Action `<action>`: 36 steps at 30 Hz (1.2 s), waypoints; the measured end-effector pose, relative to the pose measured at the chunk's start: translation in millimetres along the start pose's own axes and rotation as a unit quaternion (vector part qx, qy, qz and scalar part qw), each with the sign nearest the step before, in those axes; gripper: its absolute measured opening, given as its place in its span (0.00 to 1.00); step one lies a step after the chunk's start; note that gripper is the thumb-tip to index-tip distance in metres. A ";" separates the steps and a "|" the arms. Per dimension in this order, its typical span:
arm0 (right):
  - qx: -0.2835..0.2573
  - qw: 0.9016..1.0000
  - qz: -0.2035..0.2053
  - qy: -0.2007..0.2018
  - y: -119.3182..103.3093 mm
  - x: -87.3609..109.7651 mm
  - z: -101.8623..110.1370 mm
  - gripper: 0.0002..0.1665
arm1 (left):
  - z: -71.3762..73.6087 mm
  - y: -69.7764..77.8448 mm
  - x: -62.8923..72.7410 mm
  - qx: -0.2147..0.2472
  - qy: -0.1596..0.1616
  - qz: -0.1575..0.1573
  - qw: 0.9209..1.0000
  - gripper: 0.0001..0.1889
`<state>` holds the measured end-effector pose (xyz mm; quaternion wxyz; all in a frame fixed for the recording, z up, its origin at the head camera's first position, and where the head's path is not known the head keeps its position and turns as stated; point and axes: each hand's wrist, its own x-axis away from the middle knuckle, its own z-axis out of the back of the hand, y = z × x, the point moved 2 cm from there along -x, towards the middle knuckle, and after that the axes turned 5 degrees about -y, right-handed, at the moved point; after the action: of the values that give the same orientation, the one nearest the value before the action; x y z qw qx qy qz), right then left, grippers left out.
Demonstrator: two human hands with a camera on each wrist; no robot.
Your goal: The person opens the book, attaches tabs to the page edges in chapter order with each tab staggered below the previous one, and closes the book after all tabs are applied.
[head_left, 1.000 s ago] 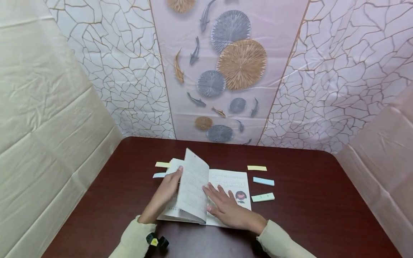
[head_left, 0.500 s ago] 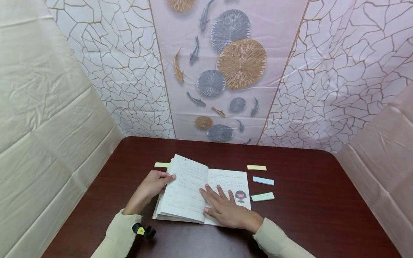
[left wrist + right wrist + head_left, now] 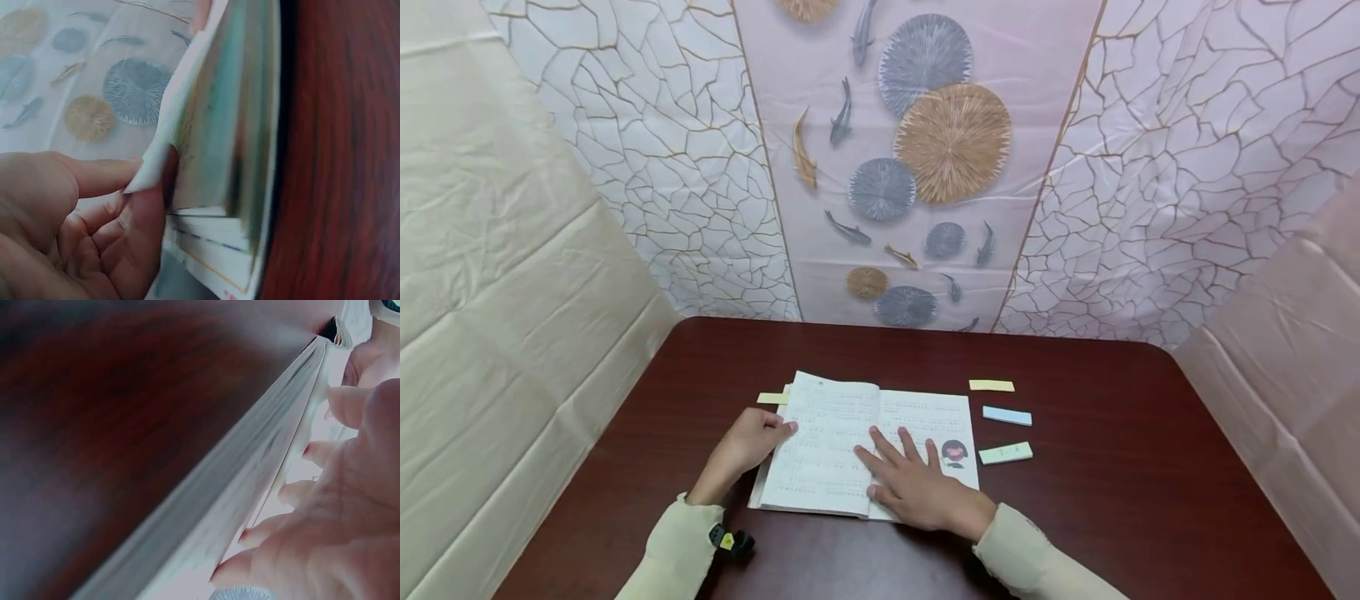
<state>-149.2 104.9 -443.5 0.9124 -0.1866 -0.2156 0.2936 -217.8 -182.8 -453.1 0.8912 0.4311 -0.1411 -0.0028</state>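
Observation:
An open book lies on the table, with printed text on both pages and a small round picture on the right one. My left hand is at the book's left edge. In the left wrist view its thumb and fingers pinch the outer edge of a page, and the stacked leaves below fan apart. My right hand rests with fingers spread on the right page, fingertips reaching over the inner fold. The right wrist view shows that palm over the paper, beside the book's page edges.
A yellow paper strip sticks out at the book's upper left. Right of the book lie a yellow strip, a blue strip and a pale green strip on the dark red table. A patterned cloth hangs behind.
The page that stood upright has come down to the left with my left hand. The blue strip at the book's left is now hidden. My right hand has stayed on the right page.

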 end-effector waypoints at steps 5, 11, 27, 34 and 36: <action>0.010 1.000 -0.008 0.001 -4.1 -3.1 0.3 0.36 | 9.3 21.9 8.7 -0.099 0.091 -0.053 0.990 0.18; 0.025 1.000 -0.017 0.004 -3.3 -5.1 -0.5 0.36 | -0.3 51.0 14.5 -0.151 0.038 -0.130 0.979 0.27; 0.043 0.999 -0.021 -0.008 -2.1 -8.8 3.0 0.37 | -57.5 56.3 23.7 -0.270 -0.103 -0.134 0.948 0.53; 0.025 1.000 -0.013 -0.010 0.2 -3.5 2.2 0.39 | -68.2 58.1 25.2 -0.300 -0.116 -0.117 0.940 0.52; 0.013 1.000 -0.006 -0.013 3.7 -0.8 2.9 0.40 | -71.1 59.5 25.0 -0.303 -0.120 -0.115 0.938 0.53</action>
<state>-153.0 107.8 -442.9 0.9137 -0.1696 -0.2252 0.2929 -182.7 -94.0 -443.0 0.9498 0.1500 -0.1887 -0.1994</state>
